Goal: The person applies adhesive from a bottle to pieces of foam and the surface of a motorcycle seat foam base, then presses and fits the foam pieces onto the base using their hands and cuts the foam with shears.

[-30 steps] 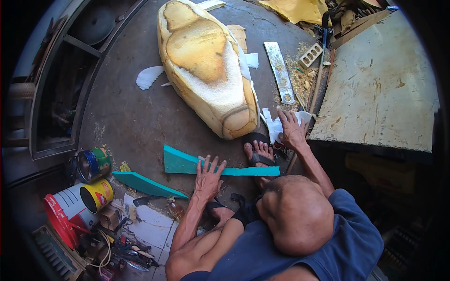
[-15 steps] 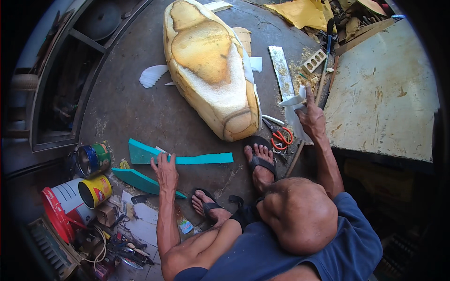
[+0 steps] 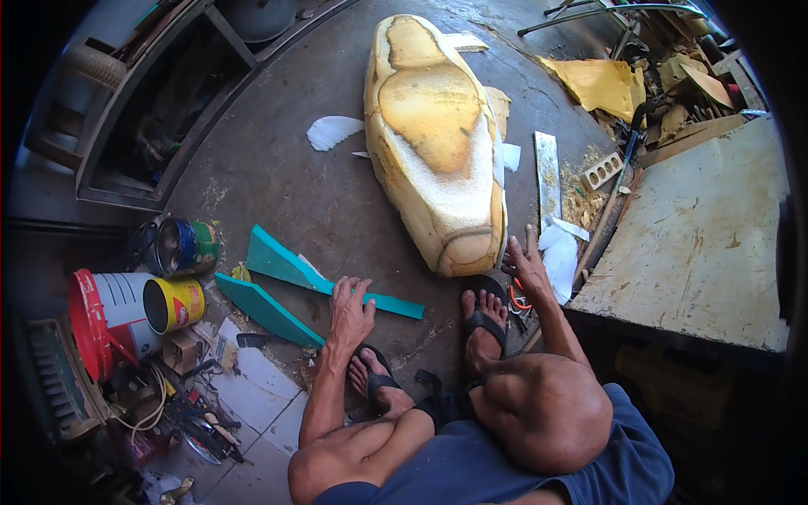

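A large yellow foam seat cushion [image 3: 433, 126] lies on the grey floor ahead of me. My left hand [image 3: 349, 310] rests palm down, fingertips on a long teal strip [image 3: 290, 267] lying slanted on the floor; a second teal piece [image 3: 265, 310] lies just left of it. My right hand [image 3: 527, 265] hovers with spread fingers beside the near end of the cushion, over white scraps [image 3: 560, 257], holding nothing. My sandalled feet [image 3: 484, 324] sit between the two hands, and orange-handled scissors [image 3: 518, 300] lie beside my right foot.
A yellow tin [image 3: 172, 305], a red-and-white bucket [image 3: 105, 316] and another can [image 3: 181, 246] stand at the left among small tools. A worn wooden board [image 3: 699, 244] lies at the right. Foam offcuts [image 3: 598, 84] and a flat strip [image 3: 547, 168] lie beyond the cushion.
My left hand moved left and then back toward my feet, and the teal strip shifted left and now lies slanted. My right hand came down from the white scraps toward the cushion's near end.
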Demonstrator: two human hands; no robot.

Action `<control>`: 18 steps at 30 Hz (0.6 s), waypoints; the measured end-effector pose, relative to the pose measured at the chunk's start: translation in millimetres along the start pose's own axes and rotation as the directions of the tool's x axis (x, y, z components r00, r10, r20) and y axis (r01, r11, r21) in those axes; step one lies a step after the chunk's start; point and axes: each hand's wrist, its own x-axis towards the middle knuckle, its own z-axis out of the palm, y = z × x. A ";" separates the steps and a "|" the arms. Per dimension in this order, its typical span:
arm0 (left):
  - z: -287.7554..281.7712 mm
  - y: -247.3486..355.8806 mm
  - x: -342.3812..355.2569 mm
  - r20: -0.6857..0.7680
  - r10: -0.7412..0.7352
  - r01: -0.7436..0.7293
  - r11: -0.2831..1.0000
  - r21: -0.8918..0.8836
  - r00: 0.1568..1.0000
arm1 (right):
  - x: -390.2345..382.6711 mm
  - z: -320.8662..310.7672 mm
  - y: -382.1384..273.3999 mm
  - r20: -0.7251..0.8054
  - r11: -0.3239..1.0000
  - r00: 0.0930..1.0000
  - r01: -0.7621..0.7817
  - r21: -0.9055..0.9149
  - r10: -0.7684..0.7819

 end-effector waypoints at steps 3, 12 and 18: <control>-18.7 -12.0 -6.3 0.006 -0.040 0.040 0.999 0.033 0.999 | -2.9 15.7 9.0 -0.074 0.997 0.997 -0.023 0.080 0.029; -7.1 -6.9 5.8 0.032 -0.108 0.110 0.992 -0.069 0.994 | -3.5 12.6 12.3 0.061 0.990 0.994 -0.092 0.109 0.086; 21.7 21.5 15.6 0.287 -0.262 0.381 0.752 -0.538 0.922 | -12.0 24.8 -15.1 0.056 0.867 0.968 -0.246 0.433 0.246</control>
